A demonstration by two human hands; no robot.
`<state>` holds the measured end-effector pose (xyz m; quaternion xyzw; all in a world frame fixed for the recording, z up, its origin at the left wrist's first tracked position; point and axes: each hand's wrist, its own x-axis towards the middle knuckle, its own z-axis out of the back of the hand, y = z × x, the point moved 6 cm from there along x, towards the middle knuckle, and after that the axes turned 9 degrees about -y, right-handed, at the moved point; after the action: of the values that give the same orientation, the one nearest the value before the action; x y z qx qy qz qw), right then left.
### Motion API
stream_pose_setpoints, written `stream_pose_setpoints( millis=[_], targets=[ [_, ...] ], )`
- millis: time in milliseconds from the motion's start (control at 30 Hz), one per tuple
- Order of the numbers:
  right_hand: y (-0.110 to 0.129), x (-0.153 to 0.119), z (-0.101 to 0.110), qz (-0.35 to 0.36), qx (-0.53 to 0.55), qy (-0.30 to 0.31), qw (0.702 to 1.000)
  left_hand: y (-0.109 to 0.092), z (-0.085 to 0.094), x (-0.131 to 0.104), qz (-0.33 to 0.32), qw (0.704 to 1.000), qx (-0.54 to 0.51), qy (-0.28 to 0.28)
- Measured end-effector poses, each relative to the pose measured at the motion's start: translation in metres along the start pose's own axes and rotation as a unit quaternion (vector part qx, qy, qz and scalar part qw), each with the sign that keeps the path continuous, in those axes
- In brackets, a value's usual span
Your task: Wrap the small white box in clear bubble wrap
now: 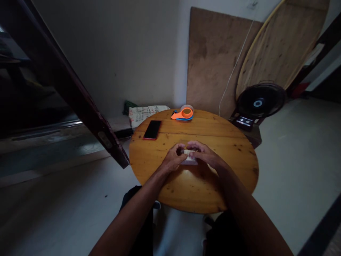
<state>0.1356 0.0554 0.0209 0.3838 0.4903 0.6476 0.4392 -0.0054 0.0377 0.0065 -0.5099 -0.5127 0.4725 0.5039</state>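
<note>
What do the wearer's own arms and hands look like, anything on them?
Left hand and right hand: no gloves; no rings or watch that I can make out. Left forearm and right forearm: bare, no sleeves in view.

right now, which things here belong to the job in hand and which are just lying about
Seemingly in use:
small pale object, held between left hand and right hand
round wooden table, underneath

Seemingly just lying about:
phone
orange tape dispenser, untouched, so its role is unclear
fan, off the table
</note>
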Motion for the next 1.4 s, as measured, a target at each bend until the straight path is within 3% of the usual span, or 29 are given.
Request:
stream_pose_setpoints(
  millis=[333,667,800,967,1133,1400],
  targets=[
    [-0.009,0.004,-0.002,-0.005,0.015,0.013,1.0,-0.003,-0.001,-0.001,-0.022,1.0,0.001,0.009],
    [-0.006,0.0,0.007,-0.018,0.031,-0.027,0.999,0.005,0.002,0.002,-0.02,1.0,0.01,-0.002],
    [-0.009,0.002,0.003,-0.026,0.038,-0.014,0.999,0.001,0.001,0.001,-0.024,1.0,0.001,0.003],
    [-0.011,0.001,0.002,-0.041,0.045,-0.012,0.998,0.002,0.0,0.002,0.007,1.0,-0.007,-0.004],
    [0.001,-0.004,0.009,0.01,0.028,-0.01,0.999,0.006,0.0,0.002,0.009,1.0,-0.019,0.0],
    [0.0,0.001,0.02,0.016,0.0,-0.072,0.997,0.01,0.002,0.004,-0.007,1.0,-0.01,-0.004]
  ],
)
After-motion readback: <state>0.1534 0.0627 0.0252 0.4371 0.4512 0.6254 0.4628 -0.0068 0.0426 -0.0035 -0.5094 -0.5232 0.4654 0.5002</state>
